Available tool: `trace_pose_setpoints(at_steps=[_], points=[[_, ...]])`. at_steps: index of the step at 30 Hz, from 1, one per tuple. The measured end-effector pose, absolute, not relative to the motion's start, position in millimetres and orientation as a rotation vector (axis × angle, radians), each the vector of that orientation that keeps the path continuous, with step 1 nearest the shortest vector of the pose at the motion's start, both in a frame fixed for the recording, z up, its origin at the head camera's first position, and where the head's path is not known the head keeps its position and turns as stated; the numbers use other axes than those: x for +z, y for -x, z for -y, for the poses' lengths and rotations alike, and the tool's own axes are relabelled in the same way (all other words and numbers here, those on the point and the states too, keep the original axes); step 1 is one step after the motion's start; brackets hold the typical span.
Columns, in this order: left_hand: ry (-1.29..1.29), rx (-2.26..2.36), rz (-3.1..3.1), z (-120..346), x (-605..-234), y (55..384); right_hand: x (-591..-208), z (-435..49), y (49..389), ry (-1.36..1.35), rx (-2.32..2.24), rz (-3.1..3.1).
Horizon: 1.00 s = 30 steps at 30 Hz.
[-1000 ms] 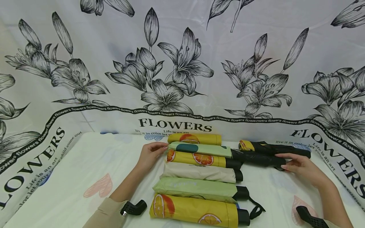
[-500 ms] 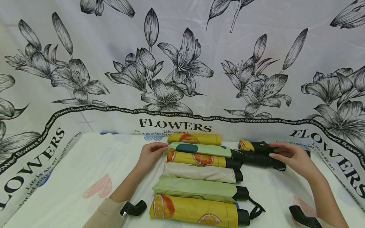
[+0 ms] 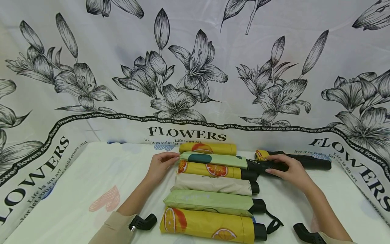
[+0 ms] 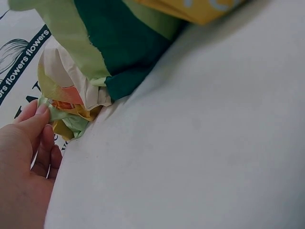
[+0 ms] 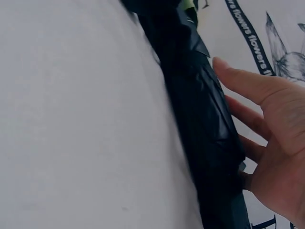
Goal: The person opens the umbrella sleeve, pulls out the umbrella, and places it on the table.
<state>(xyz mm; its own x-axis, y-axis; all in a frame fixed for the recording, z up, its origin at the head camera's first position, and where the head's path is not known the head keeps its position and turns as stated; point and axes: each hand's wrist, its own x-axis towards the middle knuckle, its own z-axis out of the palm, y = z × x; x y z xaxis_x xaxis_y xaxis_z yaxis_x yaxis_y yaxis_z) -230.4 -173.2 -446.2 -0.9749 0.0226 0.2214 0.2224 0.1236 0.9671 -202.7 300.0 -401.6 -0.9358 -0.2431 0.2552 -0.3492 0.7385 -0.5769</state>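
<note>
My left hand (image 3: pixel 158 168) pinches the closed end of a light green umbrella sleeve (image 3: pixel 223 160) with dark green patches. In the left wrist view, thumb and forefinger hold the sleeve's pale green corner (image 4: pixel 53 111). A black folded umbrella (image 3: pixel 257 166) lies with its left part inside the sleeve and the rest showing to the right. My right hand (image 3: pixel 290 171) is over this bare part, thumb on the near side, fingers reaching across to the far side. In the right wrist view, its extended fingers (image 5: pixel 250 117) pass behind the black fabric. The hand hides the umbrella's right end.
A yellow sleeve (image 3: pixel 213 149) lies at the back. Beyond my right hand is a black and yellow umbrella (image 3: pixel 317 163). Nearer me lie sleeved umbrellas: an orange-slice one (image 3: pixel 198 169), a cream one (image 3: pixel 210 184), a light green one (image 3: pixel 210 202) and a large yellow one (image 3: pixel 207 223).
My right hand has moved left along the black umbrella, from its right end toward the sleeve's mouth. The left hand and the sleeve have stayed in place.
</note>
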Motion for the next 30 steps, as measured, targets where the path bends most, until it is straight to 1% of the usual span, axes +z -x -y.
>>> trace_pose_setpoints(at_steps=[12, 19, 30], points=[[0.232, -1.974, 2.249, 172.5, -445.6, 230.8, -420.0, -294.2, 210.3, -0.574, 0.952, 2.723], [0.231, -1.969, 2.248, 173.6, -445.2, 230.4, -423.1, -288.6, 211.0, -0.549, 0.916, 2.699], [0.281, -1.973, 2.227, 173.5, -447.5, 230.3, -423.1, -287.8, 208.7, -0.602, 0.864, 2.632]])
